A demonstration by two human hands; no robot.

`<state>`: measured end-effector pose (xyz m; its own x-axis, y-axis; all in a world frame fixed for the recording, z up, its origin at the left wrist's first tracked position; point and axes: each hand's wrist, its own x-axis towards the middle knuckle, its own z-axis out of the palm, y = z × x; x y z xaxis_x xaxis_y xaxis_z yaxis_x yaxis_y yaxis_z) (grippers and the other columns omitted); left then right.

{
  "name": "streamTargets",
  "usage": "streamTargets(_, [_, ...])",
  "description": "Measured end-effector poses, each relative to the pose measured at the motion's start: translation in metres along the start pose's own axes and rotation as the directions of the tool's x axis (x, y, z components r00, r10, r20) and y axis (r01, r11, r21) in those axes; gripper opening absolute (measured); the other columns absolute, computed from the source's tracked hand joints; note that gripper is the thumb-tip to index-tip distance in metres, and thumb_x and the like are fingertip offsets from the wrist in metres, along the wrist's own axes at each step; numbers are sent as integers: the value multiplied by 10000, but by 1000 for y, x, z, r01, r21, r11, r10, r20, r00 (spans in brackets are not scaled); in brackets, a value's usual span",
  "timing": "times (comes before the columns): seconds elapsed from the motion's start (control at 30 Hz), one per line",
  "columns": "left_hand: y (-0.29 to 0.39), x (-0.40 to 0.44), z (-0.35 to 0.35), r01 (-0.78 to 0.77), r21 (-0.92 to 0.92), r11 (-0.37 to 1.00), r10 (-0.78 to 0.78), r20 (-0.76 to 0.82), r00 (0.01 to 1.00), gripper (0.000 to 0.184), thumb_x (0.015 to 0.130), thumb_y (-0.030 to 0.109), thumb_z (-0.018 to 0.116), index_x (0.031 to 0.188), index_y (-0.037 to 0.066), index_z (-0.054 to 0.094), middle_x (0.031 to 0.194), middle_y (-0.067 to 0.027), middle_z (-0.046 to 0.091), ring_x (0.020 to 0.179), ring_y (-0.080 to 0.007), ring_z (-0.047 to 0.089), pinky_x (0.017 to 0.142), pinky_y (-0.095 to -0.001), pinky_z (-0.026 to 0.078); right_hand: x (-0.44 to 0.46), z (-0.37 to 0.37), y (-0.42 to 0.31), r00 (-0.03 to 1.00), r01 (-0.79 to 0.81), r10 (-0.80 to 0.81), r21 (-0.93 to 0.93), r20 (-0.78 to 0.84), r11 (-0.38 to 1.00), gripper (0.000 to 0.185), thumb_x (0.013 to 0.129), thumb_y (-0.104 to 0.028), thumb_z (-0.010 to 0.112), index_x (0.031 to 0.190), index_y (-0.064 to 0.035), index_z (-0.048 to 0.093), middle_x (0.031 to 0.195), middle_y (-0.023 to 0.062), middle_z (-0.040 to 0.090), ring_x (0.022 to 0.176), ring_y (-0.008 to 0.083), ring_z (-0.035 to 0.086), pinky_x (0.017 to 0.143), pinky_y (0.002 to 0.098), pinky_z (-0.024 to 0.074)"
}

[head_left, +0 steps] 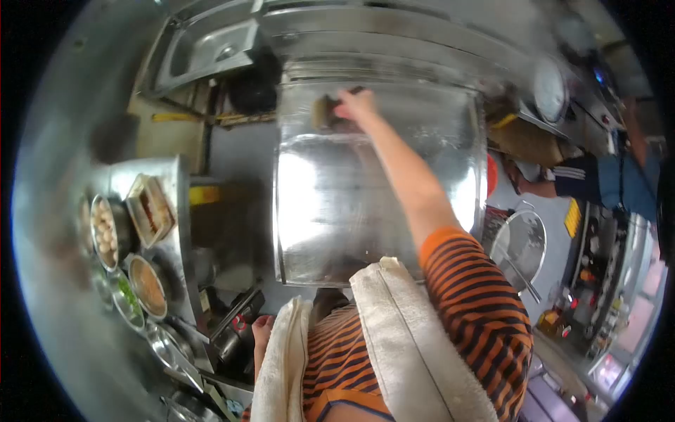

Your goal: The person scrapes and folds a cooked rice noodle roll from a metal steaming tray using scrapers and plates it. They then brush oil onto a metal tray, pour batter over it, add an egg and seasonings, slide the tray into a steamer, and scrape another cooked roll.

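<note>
Nearest, a pale towel (397, 330) lies over the wearer's striped shirt (474, 302). The left hand (261, 329) is low, beside dark equipment (235, 330); its fingers are partly hidden, so whether it is closed or holds anything cannot be told.

The steel surface (344, 204) is glossy and looks wet. Left of it, a side surface (180, 250) bears several vessels: a bowl (164, 288) of orange, finely divided food (148, 285); a bowl (141, 321) of chopped greens (127, 297); a rectangular container (168, 211) with dark red contents (150, 211); and a bowl (123, 235) of pale, rounded pieces (105, 235). To the right stands a large round pot (542, 246), a long handle (524, 281) across its rim—its contents are unclear.

Near the surface's far edge, left of centre, the right hand (360, 105) is closed around a blurred, brush-like tool (324, 112). The step in hand appears to be working this tool over the steel; a stroke at that reach would call for a secure grip and even pressure.

Farthest, a sink (200, 53) lies beyond the far left corner; another person (580, 176) stands at the far right.
</note>
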<state>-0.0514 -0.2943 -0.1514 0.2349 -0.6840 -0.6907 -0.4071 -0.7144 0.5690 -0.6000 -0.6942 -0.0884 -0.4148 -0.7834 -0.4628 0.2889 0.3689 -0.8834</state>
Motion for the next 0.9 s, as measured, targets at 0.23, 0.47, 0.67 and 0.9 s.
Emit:
streamTargets(0.23, [-41, 50, -10, 20, -1, 1000, -20, 88, 996, 96, 762, 90, 588, 764, -3, 611, 674, -24, 594, 597, -86, 513, 559, -242, 422, -92, -261, -11, 788, -318, -290, -762, -544, 564, 328, 719, -326, 553, 637, -16, 623, 623, 145, 606, 610, 225, 611, 590, 331, 476])
streamTargets(0.47, [-36, 85, 5, -18, 51, 999, 11, 127, 992, 100, 764, 93, 586, 770, -3, 613, 683, -27, 597, 606, -87, 516, 562, -243, 423, -112, 35, 13, 915, 365, -225, -925, 334, 110, 197, 687, -231, 513, 736, -93, 645, 772, 138, 613, 750, 286, 595, 666, 383, 470])
streamTargets(0.67, [-25, 118, 17, -47, 71, 996, 34, 167, 985, 103, 765, 96, 585, 776, -2, 614, 691, -30, 600, 613, -88, 518, 565, -244, 425, -158, 57, 57, 959, 283, -232, -523, 163, 804, 280, 719, -322, 529, 796, -74, 633, 790, 161, 605, 720, 318, 581, 675, 378, 464])
streamTargets(0.9, [-4, 162, 40, -121, 99, 988, 95, 233, 968, 108, 767, 99, 583, 783, -2, 616, 701, -33, 603, 622, -88, 521, 568, -245, 426, -197, -264, 48, 751, -426, -352, -818, -558, 387, 330, 729, -345, 550, 801, -31, 621, 806, 159, 610, 766, 306, 593, 667, 396, 474])
